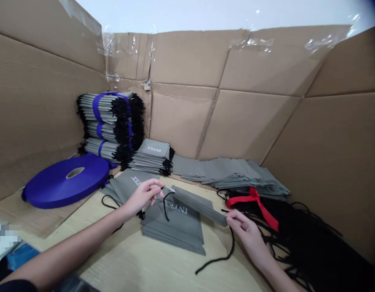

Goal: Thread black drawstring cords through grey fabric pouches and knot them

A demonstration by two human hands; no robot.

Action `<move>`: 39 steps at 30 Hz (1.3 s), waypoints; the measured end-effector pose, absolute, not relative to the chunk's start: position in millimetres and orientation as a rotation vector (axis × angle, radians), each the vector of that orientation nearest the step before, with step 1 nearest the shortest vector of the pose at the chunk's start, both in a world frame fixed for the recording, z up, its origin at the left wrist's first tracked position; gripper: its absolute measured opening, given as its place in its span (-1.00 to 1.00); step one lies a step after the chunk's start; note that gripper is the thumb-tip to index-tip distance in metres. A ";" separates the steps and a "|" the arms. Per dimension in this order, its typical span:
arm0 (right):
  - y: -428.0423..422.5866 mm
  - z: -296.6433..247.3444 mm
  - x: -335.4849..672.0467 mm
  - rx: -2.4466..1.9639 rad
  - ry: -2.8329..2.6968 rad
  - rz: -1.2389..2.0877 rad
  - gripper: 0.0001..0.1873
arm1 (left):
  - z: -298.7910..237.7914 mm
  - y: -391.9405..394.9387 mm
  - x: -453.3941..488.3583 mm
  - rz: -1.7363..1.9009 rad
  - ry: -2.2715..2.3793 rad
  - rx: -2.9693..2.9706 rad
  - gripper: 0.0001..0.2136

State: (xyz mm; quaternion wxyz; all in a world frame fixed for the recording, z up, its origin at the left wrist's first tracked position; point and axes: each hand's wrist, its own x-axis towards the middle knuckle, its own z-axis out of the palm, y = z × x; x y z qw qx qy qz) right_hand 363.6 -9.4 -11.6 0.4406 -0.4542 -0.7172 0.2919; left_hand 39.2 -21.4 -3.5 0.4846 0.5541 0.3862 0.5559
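My left hand (144, 195) pinches a thin metal threading tool with a black cord at the left end of a grey fabric bag (197, 205). My right hand (246, 228) grips the right end of the same bag, which hangs slightly above the table. A black cord (218, 255) trails from that end down onto the table. Under the held bag lies a small pile of grey INTEX bags (175, 229).
Bundles of grey bags tied with purple tape (110, 121) stand at the back left, a purple tape roll (65, 180) beside them. Loose grey bags (233, 172) lie at the back. A heap of black cords with a red ribbon (257, 202) sits right. Cardboard walls surround the table.
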 end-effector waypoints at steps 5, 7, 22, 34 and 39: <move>-12.5 -12.4 359.4 -1.149 -1.789 0.748 -0.66 | -3.1 -23.4 37.0 1.382 1.019 1.331 -0.66; -12.6 -13.6 359.3 -1.159 -1.806 0.753 -0.67 | -4.6 -23.7 39.1 1.376 1.027 1.321 -0.64; -21.6 -10.2 353.8 -1.175 -1.921 0.848 -0.61 | -7.6 -31.7 45.9 1.512 1.043 1.335 -0.79; -20.4 -10.6 354.7 -1.135 -1.968 0.829 -0.65 | -1.8 -32.6 39.7 1.457 1.187 1.496 -0.80; -21.9 -7.4 353.2 -1.152 -1.974 0.795 -0.67 | -3.4 -24.0 29.9 1.621 1.101 1.501 -0.84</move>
